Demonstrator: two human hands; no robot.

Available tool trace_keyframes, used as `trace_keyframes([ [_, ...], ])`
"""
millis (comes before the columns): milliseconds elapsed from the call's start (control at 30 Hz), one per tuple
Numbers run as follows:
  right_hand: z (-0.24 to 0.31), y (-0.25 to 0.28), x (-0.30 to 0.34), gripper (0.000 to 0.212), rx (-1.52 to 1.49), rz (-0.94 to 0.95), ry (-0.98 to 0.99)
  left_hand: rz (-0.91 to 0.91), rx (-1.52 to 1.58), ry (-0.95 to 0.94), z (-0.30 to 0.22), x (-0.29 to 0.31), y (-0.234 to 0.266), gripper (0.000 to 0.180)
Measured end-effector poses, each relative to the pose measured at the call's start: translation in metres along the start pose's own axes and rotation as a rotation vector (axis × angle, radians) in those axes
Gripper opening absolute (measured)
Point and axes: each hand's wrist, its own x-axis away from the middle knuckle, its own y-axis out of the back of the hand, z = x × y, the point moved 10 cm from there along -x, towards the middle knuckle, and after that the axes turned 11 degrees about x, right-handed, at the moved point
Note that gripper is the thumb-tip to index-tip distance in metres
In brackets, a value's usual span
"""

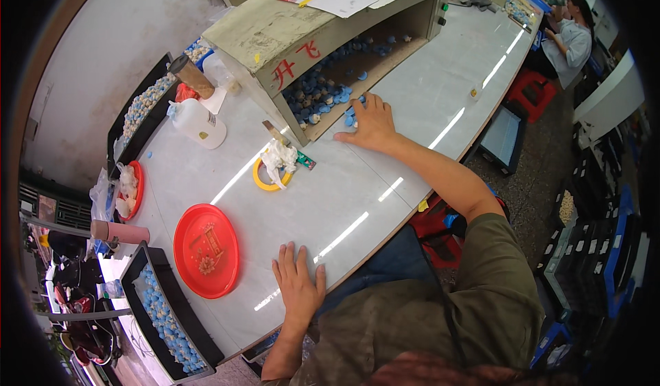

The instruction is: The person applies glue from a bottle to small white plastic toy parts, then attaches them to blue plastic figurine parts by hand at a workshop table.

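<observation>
My left hand (pixel 299 286) lies flat on the grey glossy tabletop, its fingers stretched out and holding nothing. Farther off, my right hand (pixel 372 123) is at the front lip of a beige box-shaped machine (pixel 265 49). Its thumb is spread away, and its curved fingers are at a few small blue pieces (pixel 350 116), partly hiding them. Inside the machine's long opening lies a heap of blue and whitish small pieces (pixel 316 94). Between my hands and to the left sits a round red plastic tray (pixel 206 252) with a printed pattern.
A yellow tape roll (pixel 265 182) lies under crumpled white tissue (pixel 278 158). Beyond stand a white plastic jug (pixel 197 123) and a brown cylinder (pixel 191 76). Black trays (pixel 182 321) of small pieces line the left. A person (pixel 572 46) sits at the far right, near stacked crates (pixel 584 262).
</observation>
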Motion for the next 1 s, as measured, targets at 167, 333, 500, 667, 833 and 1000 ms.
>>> trace_keyframes([
  [167,-0.008,-0.010,-0.013,0.053,-0.080,0.048,-0.043,-0.010,-0.007,-0.004,0.000,0.002,0.000,0.050],
  [333,-0.018,-0.009,-0.025,0.038,-0.041,0.030,0.062,-0.026,0.002,-0.007,0.002,0.004,0.001,0.050],
  [500,-0.056,-0.019,-0.032,0.031,-0.006,0.166,0.003,-0.035,0.024,-0.021,0.002,0.003,0.002,0.052],
  [667,-0.091,0.002,-0.083,0.041,-0.256,-0.071,-0.102,-0.014,0.001,-0.011,0.002,0.001,-0.001,0.052],
  [833,-0.055,-0.030,-0.186,0.069,0.060,-0.211,0.069,0.013,-0.019,0.000,-0.001,-0.003,-0.006,0.050],
  [1000,-0.007,-0.098,-0.232,0.069,-0.001,-0.043,0.176,0.012,-0.043,0.035,0.001,-0.009,-0.008,0.050],
])
